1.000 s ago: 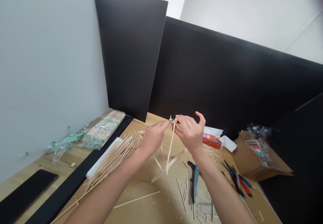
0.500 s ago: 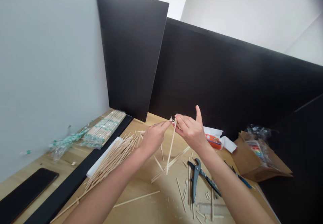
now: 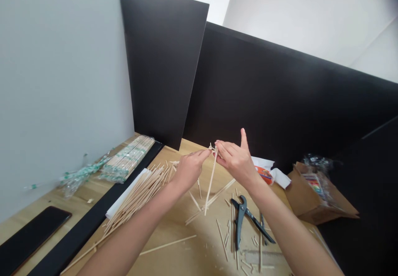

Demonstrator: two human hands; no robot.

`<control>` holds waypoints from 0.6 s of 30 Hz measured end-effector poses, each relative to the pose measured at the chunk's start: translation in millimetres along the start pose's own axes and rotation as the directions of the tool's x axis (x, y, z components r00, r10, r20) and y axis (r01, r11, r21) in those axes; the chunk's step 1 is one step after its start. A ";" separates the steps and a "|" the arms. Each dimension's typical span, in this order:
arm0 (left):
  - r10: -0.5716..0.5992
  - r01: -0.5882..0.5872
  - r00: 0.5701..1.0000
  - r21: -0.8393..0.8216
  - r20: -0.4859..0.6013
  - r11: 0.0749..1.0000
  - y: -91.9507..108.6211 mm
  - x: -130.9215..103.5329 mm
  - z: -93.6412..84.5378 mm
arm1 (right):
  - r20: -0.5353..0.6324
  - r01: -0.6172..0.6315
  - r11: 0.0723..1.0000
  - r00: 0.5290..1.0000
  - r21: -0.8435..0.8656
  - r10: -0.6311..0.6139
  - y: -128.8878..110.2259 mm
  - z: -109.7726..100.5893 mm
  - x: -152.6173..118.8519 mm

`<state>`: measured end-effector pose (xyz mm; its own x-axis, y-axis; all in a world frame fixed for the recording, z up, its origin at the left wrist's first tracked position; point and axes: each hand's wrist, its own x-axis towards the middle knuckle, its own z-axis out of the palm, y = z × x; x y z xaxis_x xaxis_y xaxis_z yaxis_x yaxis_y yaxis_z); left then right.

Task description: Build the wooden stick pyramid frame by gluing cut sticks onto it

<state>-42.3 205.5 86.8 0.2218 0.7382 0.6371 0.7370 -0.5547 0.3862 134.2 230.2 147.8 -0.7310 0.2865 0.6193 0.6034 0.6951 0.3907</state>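
A frame of thin wooden sticks [image 3: 211, 183] stands over the table, its upper joint between my two hands. My left hand [image 3: 190, 167] pinches the joint from the left with thumb and forefinger. From the other side, my right hand [image 3: 235, 158] grips the same joint with its fingertips, one finger sticking straight up. Long sticks slope down from the joint towards the tabletop. What exactly lies between the fingertips is small and partly covered by them.
Loose sticks [image 3: 137, 199] lie piled at left beside packaged sticks [image 3: 129, 156] and a black phone [image 3: 34, 238]. Dark-handled cutters [image 3: 240, 222] rest among cut pieces below my right hand. A cardboard box [image 3: 306, 201] and an orange packet [image 3: 263, 175] stand at right.
Both hands keep their hold on the stick joint almost unmoved. My right forearm has shifted very slightly, and the view has moved a little.
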 end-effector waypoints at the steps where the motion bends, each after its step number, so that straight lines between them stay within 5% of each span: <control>1: 0.001 -0.001 1.000 0.000 0.000 1.000 -0.2 0.1 0.1 | 0.002 0.000 1.000 1.000 0.001 0.000 0.1 -0.3 0.1; 12: 0.015 -0.016 1.000 0.005 0.022 1.000 1.0 0.7 -3.2 | 0.001 -0.037 0.999 0.999 -0.029 0.037 -4.3 4.1 -3.5; 18: 0.010 -0.011 1.000 0.017 0.022 1.000 1.6 1.1 -4.3 | -0.100 -0.088 0.995 0.992 -0.044 0.083 -10.4 11.2 -7.0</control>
<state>-43.6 203.8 91.0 0.2431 0.7407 0.6263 0.7455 -0.5558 0.3679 129.5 228.4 131.8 -0.6429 0.2759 0.7145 0.6786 0.6378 0.3643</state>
